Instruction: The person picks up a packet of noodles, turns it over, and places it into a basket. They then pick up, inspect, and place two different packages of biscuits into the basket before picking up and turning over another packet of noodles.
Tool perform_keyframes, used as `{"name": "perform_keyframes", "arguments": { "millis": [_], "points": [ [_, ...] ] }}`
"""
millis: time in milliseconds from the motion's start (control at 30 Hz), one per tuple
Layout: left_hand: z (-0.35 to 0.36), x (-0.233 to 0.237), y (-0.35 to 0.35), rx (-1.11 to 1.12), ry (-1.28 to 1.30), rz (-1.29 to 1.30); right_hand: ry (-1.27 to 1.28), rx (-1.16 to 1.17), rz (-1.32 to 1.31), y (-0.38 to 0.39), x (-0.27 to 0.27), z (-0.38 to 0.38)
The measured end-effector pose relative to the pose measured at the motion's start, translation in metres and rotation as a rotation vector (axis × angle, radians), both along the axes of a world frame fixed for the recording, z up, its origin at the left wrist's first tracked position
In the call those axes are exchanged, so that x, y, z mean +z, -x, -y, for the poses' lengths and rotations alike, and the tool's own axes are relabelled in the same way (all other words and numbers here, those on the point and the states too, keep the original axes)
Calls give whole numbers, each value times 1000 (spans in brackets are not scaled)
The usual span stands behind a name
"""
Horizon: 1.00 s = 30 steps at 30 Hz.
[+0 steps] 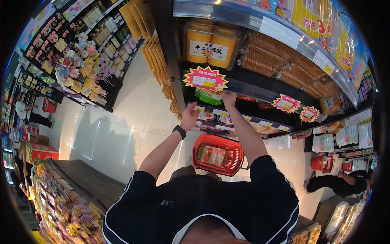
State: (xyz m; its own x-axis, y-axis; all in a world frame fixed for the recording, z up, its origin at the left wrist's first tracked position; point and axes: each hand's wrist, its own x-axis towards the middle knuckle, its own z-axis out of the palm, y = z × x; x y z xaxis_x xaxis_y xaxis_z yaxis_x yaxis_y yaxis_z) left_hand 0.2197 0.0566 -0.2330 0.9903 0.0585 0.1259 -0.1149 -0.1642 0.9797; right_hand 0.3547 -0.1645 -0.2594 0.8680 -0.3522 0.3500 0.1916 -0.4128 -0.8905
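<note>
My right hand (229,99) reaches into a low shelf, at the right end of a green and white package (209,97); its fingers are partly hidden by the package and the shelf edge. Left of it, by the shelf's front edge, is my left hand (189,116), with fingers apart and a dark watch on the wrist. A starburst price sign (205,79) hangs just above the green package. Below my hands, a red basket (197,156) stands on the floor with packaged goods (213,155) inside.
Packs of round crackers (270,53) fill the shelf above. Hanging yellow items (152,53) line the shelf's left end. A display of bagged goods (67,203) stands at lower left. People stand at the far left (24,112) and right (337,184).
</note>
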Motion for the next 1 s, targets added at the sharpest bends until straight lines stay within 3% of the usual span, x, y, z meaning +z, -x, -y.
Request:
{"name": "perform_keyframes", "arguments": {
  "millis": [100, 200, 233, 267, 367, 533, 733, 833, 1000],
  "points": [
    [-1, 8, -8, 20, -17, 23, -10, 50, -18, 9, 10, 7],
    [-3, 18, -12, 40, -75, 56, -135, 153, -140, 44, 61, 6],
    [-3, 24, -13, 44, -96, 82, 19, 151, -50, 47, 62, 10],
    [-2, 30, -13, 47, -116, 105, -44, 181, -138, 54, 61, 14],
    [-2, 67, -1, -154, 119, -36, -293, 274, -289, 95, 96, 12],
    [-11, 108, 57, -483, 342, -428, -370, 377, -435, 171, 120, 20],
    [13, 143, 135, -383, 517, -455, -787, 364, -504, 262, 172, 28],
    [23, 162, 156, -351, 571, -503, -821, 337, -465, 285, 180, 37],
    [26, 218, 175, -352, 659, -552, -856, 381, -448, 320, 247, 41]
  ]
}}
